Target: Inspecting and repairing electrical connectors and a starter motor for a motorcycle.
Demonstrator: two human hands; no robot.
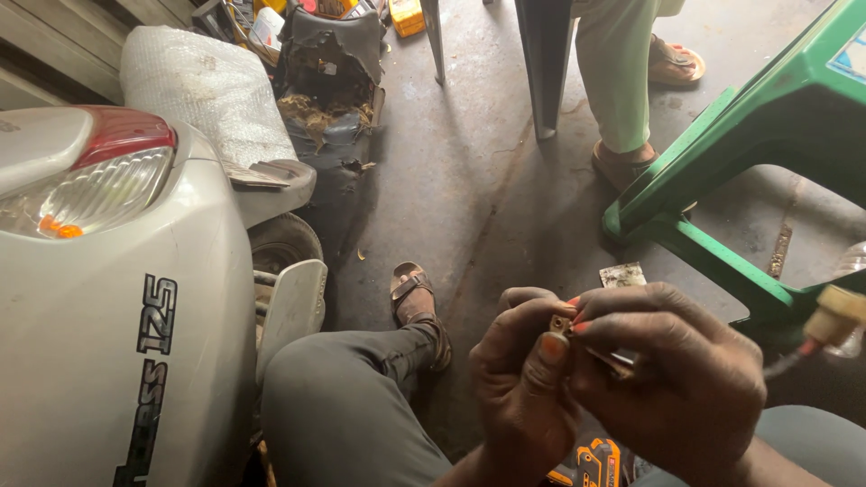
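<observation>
— What are my hands doing?

— I have both raised in front of me, low in the view and pressed together. My left hand (pixel 523 383) is curled, its thumb up with the nail facing me.

— And the other?

— My right hand (pixel 672 379) lies knuckles up, its fingers (pixel 622 302) bent over to meet the left fingertips in a tight pinch. My left knee is bent below, the foot stretched forward.
</observation>
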